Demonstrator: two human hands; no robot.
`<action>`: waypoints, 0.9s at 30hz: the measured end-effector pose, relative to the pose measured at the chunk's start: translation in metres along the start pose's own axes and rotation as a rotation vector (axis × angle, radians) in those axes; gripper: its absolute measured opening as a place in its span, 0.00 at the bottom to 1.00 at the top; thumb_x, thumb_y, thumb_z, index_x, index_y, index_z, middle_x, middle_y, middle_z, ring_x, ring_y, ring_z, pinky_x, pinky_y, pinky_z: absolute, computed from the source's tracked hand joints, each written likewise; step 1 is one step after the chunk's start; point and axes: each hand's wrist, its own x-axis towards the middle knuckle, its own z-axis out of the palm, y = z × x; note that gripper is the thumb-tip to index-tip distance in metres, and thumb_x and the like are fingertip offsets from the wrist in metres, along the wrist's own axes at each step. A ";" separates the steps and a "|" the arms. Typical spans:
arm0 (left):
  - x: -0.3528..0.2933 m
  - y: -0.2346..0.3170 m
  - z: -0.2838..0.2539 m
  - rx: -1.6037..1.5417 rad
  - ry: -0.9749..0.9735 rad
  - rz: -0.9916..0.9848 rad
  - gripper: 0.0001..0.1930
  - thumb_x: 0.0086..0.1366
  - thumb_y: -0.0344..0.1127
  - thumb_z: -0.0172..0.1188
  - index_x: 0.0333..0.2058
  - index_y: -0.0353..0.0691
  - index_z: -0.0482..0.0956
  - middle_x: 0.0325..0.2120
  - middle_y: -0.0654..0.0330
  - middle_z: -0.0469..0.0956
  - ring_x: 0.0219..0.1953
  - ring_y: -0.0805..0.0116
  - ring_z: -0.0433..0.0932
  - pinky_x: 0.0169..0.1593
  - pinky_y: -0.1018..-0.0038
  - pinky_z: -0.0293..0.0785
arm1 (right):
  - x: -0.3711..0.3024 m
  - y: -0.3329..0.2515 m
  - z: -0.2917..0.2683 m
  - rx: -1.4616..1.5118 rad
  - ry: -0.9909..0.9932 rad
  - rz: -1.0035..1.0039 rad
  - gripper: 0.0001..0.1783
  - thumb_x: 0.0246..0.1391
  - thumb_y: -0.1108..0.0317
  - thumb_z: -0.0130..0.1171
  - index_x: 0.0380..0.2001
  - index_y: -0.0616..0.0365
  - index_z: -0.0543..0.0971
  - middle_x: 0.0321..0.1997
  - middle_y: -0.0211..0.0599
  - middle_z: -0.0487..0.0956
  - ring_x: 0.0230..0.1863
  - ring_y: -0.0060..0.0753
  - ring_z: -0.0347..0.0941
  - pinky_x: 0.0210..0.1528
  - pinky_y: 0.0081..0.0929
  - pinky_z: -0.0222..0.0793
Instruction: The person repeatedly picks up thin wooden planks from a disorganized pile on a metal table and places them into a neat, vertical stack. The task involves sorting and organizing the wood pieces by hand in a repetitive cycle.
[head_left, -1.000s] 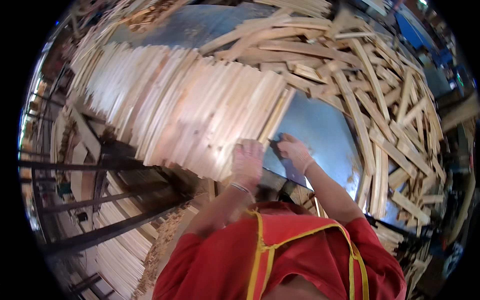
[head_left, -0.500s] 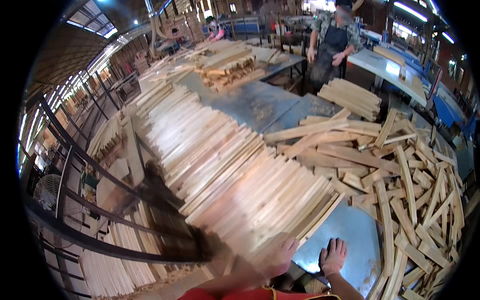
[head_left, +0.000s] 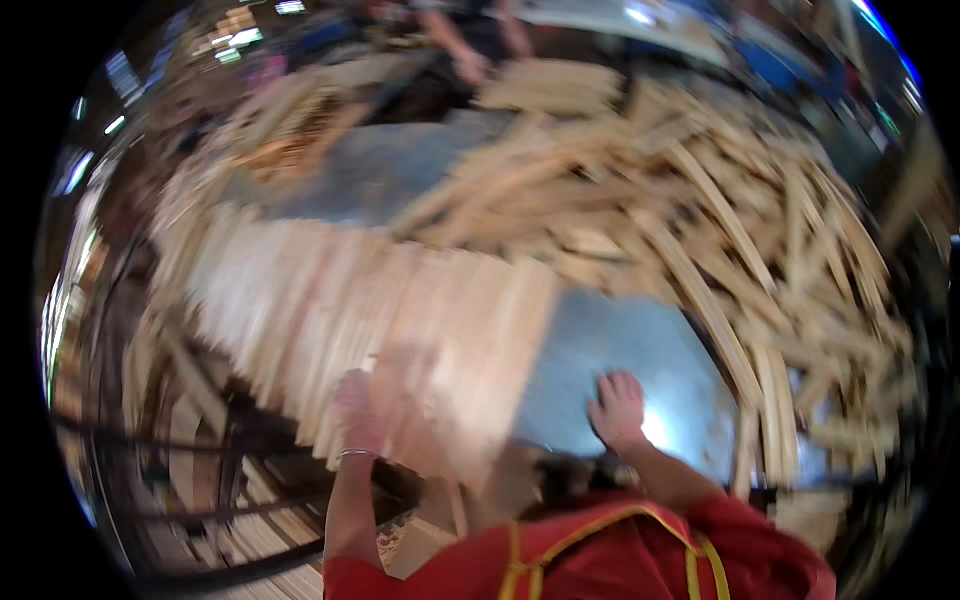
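Observation:
A long row of pale wooden slats (head_left: 400, 330), packed side by side, lies across the metal table. My left hand (head_left: 358, 415), with a thin band at its wrist, rests on or just over the slats near their close ends. Motion blur smears its fingers, so their pose is unclear. To the right of the row, my right hand (head_left: 618, 408) is laid on the bare blue-grey metal tabletop (head_left: 600, 335). Its fingers are stretched out, the thumb stands apart, and nothing is held.
A loose heap of wooden strips (head_left: 720, 240) covers the right side and back of the table. Behind it is a neater stack of boards (head_left: 550, 86), near a person (head_left: 475, 45) across the table. Dark metal rails (head_left: 180, 450) stand at the left.
The view has swung, shifting the slats left. My left hand has gone from the right end of the row to farther left along it. My right hand stays on the metal.

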 end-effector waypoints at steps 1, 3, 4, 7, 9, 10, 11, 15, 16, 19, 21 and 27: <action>-0.009 0.017 0.002 0.092 0.060 0.047 0.34 0.66 0.40 0.63 0.69 0.35 0.67 0.64 0.45 0.71 0.67 0.45 0.68 0.71 0.50 0.62 | 0.001 -0.003 -0.001 -0.047 -0.026 0.071 0.31 0.56 0.55 0.66 0.61 0.55 0.77 0.64 0.48 0.75 0.69 0.57 0.67 0.72 0.55 0.62; -0.017 0.060 0.004 0.371 0.159 0.196 0.38 0.67 0.45 0.64 0.71 0.34 0.65 0.68 0.45 0.69 0.70 0.47 0.66 0.74 0.51 0.59 | 0.010 0.001 -0.009 -0.020 -0.116 0.071 0.33 0.58 0.52 0.65 0.65 0.51 0.76 0.68 0.47 0.74 0.73 0.55 0.65 0.75 0.52 0.60; -0.026 0.090 0.007 0.300 0.147 0.263 0.39 0.67 0.44 0.64 0.72 0.34 0.63 0.70 0.44 0.67 0.73 0.47 0.64 0.76 0.51 0.57 | 0.020 0.010 -0.017 -0.007 -0.236 0.092 0.34 0.57 0.52 0.65 0.66 0.50 0.76 0.69 0.47 0.74 0.73 0.55 0.65 0.75 0.51 0.61; -0.070 0.188 0.012 0.141 0.183 0.559 0.44 0.68 0.47 0.64 0.77 0.35 0.57 0.76 0.48 0.59 0.79 0.45 0.54 0.80 0.55 0.50 | 0.059 0.056 -0.053 0.164 -0.073 0.242 0.30 0.55 0.53 0.64 0.60 0.51 0.78 0.62 0.49 0.76 0.67 0.57 0.70 0.70 0.51 0.65; -0.093 0.249 0.010 -0.301 -0.188 0.551 0.44 0.65 0.46 0.67 0.74 0.31 0.62 0.73 0.43 0.63 0.76 0.44 0.60 0.79 0.54 0.54 | 0.094 0.109 -0.091 -0.091 0.201 0.212 0.27 0.54 0.56 0.64 0.56 0.54 0.77 0.54 0.48 0.77 0.61 0.56 0.73 0.64 0.52 0.68; -0.103 0.276 0.007 -0.301 -0.260 0.612 0.43 0.63 0.44 0.67 0.73 0.30 0.64 0.72 0.41 0.65 0.75 0.44 0.62 0.78 0.53 0.56 | 0.104 0.129 -0.108 -0.320 0.310 0.261 0.31 0.53 0.58 0.65 0.60 0.53 0.73 0.55 0.47 0.77 0.62 0.53 0.72 0.65 0.52 0.68; -0.109 0.302 0.003 -0.318 -0.295 0.685 0.42 0.61 0.42 0.68 0.71 0.29 0.66 0.70 0.40 0.67 0.73 0.44 0.65 0.77 0.52 0.59 | 0.114 0.151 -0.129 -0.409 0.098 0.380 0.35 0.51 0.60 0.67 0.63 0.51 0.70 0.58 0.47 0.78 0.65 0.53 0.73 0.66 0.50 0.67; -0.115 0.380 -0.007 -0.514 -0.390 0.595 0.42 0.60 0.41 0.70 0.69 0.30 0.67 0.68 0.40 0.69 0.70 0.39 0.69 0.72 0.52 0.65 | 0.103 0.143 -0.170 -0.164 -0.349 0.498 0.38 0.53 0.58 0.68 0.67 0.53 0.69 0.57 0.57 0.83 0.58 0.59 0.81 0.61 0.51 0.75; -0.117 0.394 -0.008 -0.650 -0.401 0.475 0.42 0.60 0.42 0.71 0.69 0.31 0.68 0.67 0.39 0.71 0.68 0.38 0.70 0.70 0.52 0.68 | 0.094 0.130 -0.173 0.088 -0.478 0.429 0.44 0.53 0.53 0.69 0.70 0.53 0.66 0.51 0.61 0.84 0.55 0.62 0.82 0.60 0.50 0.77; -0.112 0.423 -0.003 -0.830 -0.519 0.143 0.41 0.61 0.46 0.71 0.67 0.31 0.66 0.62 0.37 0.74 0.62 0.36 0.76 0.63 0.51 0.73 | 0.083 0.118 -0.179 0.305 -0.554 0.211 0.43 0.49 0.44 0.71 0.63 0.57 0.74 0.57 0.61 0.82 0.59 0.61 0.79 0.63 0.49 0.74; -0.105 0.433 0.004 -0.789 -0.546 -0.028 0.40 0.62 0.47 0.70 0.67 0.33 0.66 0.57 0.36 0.78 0.56 0.36 0.79 0.59 0.52 0.77 | 0.098 0.150 -0.185 0.195 -0.371 0.130 0.42 0.45 0.45 0.72 0.58 0.62 0.77 0.57 0.63 0.81 0.58 0.63 0.79 0.64 0.50 0.74; -0.094 0.413 0.022 -0.820 -0.472 -0.148 0.21 0.63 0.42 0.68 0.51 0.38 0.78 0.40 0.46 0.85 0.43 0.38 0.83 0.49 0.54 0.79 | 0.161 0.307 -0.212 -0.475 -0.111 0.510 0.34 0.55 0.51 0.70 0.64 0.51 0.78 0.66 0.44 0.78 0.68 0.52 0.73 0.66 0.47 0.72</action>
